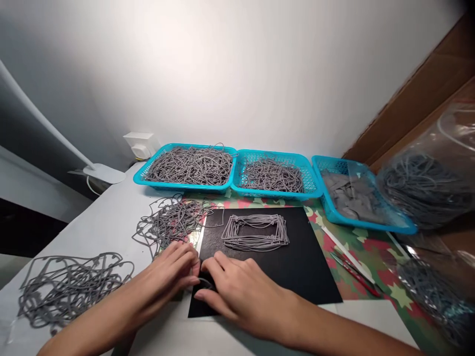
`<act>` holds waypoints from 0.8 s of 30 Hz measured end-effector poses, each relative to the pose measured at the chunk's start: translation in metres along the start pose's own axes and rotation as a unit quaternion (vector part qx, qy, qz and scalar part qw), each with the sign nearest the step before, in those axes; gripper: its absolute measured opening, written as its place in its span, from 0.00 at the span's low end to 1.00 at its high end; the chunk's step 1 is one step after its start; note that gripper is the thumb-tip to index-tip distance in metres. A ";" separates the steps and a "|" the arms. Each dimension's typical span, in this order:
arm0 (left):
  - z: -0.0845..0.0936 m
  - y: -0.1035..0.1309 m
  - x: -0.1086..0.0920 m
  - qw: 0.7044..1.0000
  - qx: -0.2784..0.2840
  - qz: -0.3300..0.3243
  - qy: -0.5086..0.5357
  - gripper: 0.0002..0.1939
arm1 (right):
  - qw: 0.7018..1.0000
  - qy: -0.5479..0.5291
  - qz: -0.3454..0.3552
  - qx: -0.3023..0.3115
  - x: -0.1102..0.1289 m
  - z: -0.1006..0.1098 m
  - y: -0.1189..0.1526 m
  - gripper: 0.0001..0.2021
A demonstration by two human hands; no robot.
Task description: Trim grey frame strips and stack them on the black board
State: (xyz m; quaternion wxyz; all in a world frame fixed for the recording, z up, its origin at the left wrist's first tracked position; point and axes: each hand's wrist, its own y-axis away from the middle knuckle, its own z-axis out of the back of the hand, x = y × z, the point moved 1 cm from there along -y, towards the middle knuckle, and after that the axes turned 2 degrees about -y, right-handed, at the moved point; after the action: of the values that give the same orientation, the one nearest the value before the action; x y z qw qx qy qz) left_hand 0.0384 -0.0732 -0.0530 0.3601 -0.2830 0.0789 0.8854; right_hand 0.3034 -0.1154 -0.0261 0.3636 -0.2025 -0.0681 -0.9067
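My left hand [177, 264] is closed, its fingertips and thumb pinched together at the left edge of a black mat [311, 277]. Close beside it, my right hand [247, 291] curls over the mat with thumb and fingers drawn in. A short bit of a thin grey rubber gasket [205, 283] shows between the two hands; my fingers hide the rest. Beyond them on the mat lies a neat stack of rectangular grey gaskets [256, 245]. Left of the mat is a tangled pile of gaskets [166, 222], and a second loose pile [74, 287] lies nearer my left forearm.
Along the wall stand a blue basket [178, 187] and another blue basket [274, 194], both heaped with gaskets. A third basket [371, 225] holds flat grey pieces. Tweezers [352, 269] and a white strip [345, 249] lie right of the mat. Clear bags [426, 183] crowd the right; a lamp base [106, 173] stands left.
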 end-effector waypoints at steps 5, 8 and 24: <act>-0.001 -0.002 -0.022 0.996 0.044 0.021 0.079 0.09 | 0.996 -0.036 0.035 -0.075 -0.004 0.001 0.018 0.10; -0.001 -0.009 -0.027 0.991 0.094 0.010 0.096 0.09 | 0.980 -0.029 0.086 -0.177 -0.011 0.009 0.043 0.13; -0.018 -0.030 -0.044 0.961 0.085 0.066 0.255 0.14 | 0.827 -0.407 -0.315 -0.228 -0.049 0.032 0.121 0.15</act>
State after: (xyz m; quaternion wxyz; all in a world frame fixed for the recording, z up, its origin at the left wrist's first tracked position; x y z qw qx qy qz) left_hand 0.0924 -0.0840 -0.0417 0.2917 -0.4621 0.2612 0.7957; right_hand 0.4284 -0.1635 -0.0207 -0.0587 -0.5977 -0.0614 -0.7972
